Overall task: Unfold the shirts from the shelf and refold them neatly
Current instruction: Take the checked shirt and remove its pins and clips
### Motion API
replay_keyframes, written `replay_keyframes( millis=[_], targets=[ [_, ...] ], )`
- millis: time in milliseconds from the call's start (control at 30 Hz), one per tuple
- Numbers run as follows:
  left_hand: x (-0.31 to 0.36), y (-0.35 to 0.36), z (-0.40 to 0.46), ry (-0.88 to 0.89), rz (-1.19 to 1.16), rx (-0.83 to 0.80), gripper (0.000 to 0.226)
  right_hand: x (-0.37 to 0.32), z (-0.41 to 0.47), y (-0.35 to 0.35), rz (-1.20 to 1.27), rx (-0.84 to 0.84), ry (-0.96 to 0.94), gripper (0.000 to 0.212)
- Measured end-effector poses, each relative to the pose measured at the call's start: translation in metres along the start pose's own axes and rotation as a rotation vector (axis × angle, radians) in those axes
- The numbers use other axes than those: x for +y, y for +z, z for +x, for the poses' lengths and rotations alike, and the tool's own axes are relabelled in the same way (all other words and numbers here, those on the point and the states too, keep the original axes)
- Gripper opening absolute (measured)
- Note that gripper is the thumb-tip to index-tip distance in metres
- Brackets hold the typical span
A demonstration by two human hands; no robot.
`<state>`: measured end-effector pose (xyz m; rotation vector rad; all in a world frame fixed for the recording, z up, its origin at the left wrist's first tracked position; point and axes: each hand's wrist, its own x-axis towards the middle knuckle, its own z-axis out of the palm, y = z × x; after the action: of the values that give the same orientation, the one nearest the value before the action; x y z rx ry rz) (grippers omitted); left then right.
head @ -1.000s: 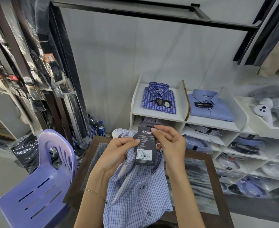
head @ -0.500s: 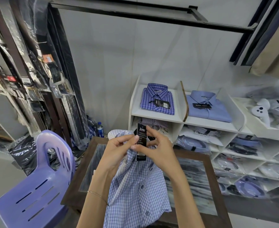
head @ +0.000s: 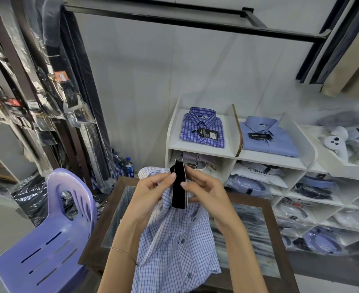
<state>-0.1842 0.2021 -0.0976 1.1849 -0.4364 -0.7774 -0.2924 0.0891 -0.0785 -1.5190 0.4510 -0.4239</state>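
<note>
Checked blue-white shirt [head: 174, 246] hangs over the tabletop's [head: 267, 210] near edge; left hand [head: 151, 193] bunches its collar, right hand [head: 204, 191] pinches the black tag [head: 179, 187].

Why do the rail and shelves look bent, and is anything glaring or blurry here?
Head view: the wide-angle lens bows the rail and tilts the shelves near the edges; light glints off the plastic-wrapped clothes on the left and the table glass; the tag shows plain black with no print, and the hands look sharp.

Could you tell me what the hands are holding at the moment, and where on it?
Both hands, left hand and right hand, pinch the black hang tag by its side edges, over the checked shirt.
</note>
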Motion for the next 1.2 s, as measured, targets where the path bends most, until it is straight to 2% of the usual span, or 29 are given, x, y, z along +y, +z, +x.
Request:
replay_keyframes(
  millis=[267,433,833,1033,1200],
  targets=[
    [0.003,-0.002,0.003,0.091,0.220,0.086,0.016,-0.002,-0.003,-0.014,-0.027,-0.032,0.079,0.035],
    [0.003,-0.005,0.004,0.100,0.290,0.086,0.016,-0.001,-0.001,-0.017,0.084,-0.054,0.132,0.033],
    [0.006,-0.005,0.005,0.109,0.314,0.072,0.015,0.000,0.001,-0.015,0.108,-0.064,0.126,0.031],
    [0.001,0.004,0.005,0.106,0.227,0.091,0.016,0.000,0.002,0.000,-0.060,0.010,0.034,0.051],
    [-0.001,0.002,0.006,0.098,0.213,0.080,0.029,-0.003,0.001,0.002,-0.062,-0.006,0.009,0.050]
  ],
)
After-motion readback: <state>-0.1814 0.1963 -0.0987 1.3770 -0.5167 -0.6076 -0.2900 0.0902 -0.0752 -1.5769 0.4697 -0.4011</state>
